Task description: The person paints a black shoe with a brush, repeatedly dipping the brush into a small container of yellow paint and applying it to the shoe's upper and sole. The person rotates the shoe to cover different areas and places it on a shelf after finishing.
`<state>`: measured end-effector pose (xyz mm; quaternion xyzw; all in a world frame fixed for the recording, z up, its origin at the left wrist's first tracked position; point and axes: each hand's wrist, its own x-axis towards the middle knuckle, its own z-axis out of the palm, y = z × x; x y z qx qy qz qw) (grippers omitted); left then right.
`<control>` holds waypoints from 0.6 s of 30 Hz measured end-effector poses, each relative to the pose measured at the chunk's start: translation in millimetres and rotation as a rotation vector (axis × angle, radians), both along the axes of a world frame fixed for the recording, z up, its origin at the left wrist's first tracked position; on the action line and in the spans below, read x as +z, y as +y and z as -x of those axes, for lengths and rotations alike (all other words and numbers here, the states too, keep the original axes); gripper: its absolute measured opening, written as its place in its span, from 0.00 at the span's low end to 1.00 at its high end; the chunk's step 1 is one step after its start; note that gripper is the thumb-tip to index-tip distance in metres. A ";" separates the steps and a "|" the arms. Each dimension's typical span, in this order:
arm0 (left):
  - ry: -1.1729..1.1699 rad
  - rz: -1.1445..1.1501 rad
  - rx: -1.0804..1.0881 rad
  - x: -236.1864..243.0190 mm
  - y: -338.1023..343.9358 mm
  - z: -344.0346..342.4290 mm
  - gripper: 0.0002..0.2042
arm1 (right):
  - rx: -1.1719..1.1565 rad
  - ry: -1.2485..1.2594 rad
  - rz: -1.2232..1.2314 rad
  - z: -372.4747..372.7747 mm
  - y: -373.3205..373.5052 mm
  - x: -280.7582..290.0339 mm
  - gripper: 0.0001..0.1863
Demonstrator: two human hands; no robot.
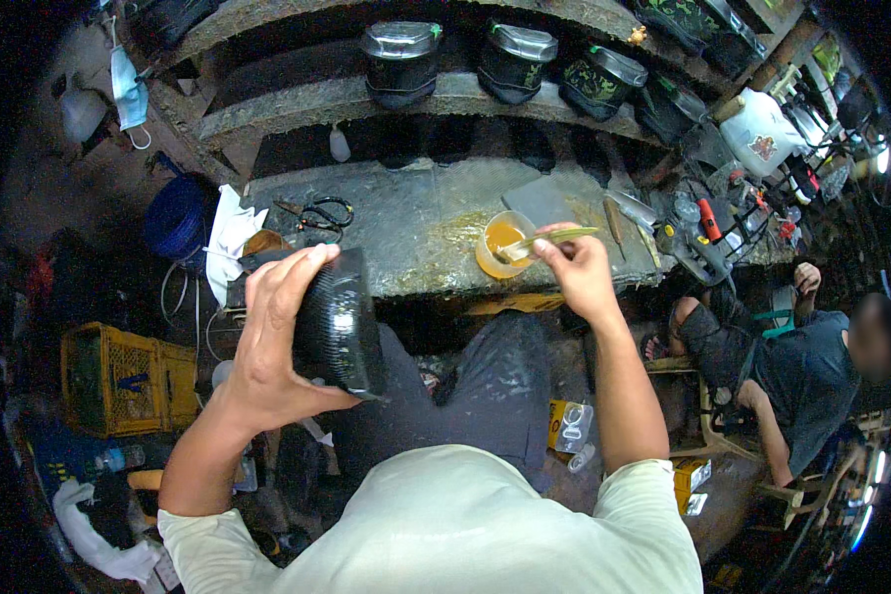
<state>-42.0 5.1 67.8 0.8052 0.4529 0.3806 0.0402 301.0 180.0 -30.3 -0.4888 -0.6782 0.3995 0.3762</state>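
Observation:
My left hand (277,346) grips a black, ribbed, glossy curved piece (339,322), held upright over my lap at the near side of the workbench. My right hand (574,265) pinches a thin, light-handled brush (554,237), its bristles inside a translucent plastic cup (489,254) of amber liquid on the bench (406,228). Behind the cup lies a flat grey sheet (549,196). A white cloth (226,223) and dark scissors (329,216) rest on the bench beyond my left hand.
Shelves (267,119) above hold several black lidded containers (513,59). Hand tools (703,257) and a white jug (757,129) crowd the bench's right end. A yellow crate (109,376) stands at the left, a blue basket (173,223) behind it. Another person (792,386) sits at the right.

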 end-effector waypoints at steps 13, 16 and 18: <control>0.101 0.002 -0.140 -11.5 29.0 -0.4 0.56 | 0.054 0.343 0.373 -8.7 -30.9 26.9 0.11; 0.130 0.001 -0.166 -10.4 28.1 -5.4 0.56 | 0.205 0.576 0.189 -6.9 -57.9 67.7 0.16; 0.139 -0.013 -0.186 -7.9 28.1 -9.1 0.56 | 0.219 0.563 0.161 -3.5 -75.0 90.1 0.19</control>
